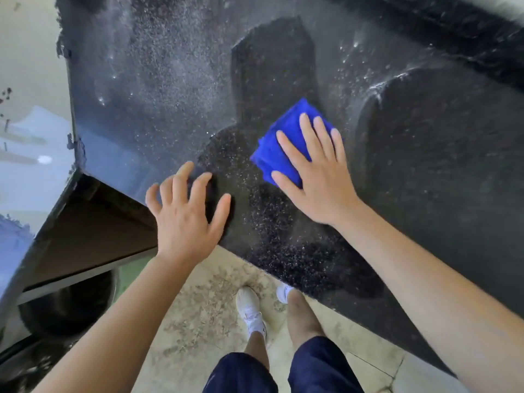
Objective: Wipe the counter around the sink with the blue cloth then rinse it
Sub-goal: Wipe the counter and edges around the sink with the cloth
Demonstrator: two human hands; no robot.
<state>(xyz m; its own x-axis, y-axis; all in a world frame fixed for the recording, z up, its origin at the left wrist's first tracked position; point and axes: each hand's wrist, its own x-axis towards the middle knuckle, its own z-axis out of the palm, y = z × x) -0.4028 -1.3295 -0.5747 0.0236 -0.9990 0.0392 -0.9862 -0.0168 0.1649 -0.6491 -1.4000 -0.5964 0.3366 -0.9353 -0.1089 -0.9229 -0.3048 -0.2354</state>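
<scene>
A dark speckled stone counter [170, 66] (wet-looking, streaked) fills the view above a beige tiled floor [204, 321]. The right hand [314, 177] presses flat, fingers straight, on the folded blue cloth [279, 148]. The left hand [184, 219] hovers nearby, fingers spread, holding nothing.

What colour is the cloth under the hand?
Bright blue. The head view shows the cloth pressed flat under the right hand.
</scene>
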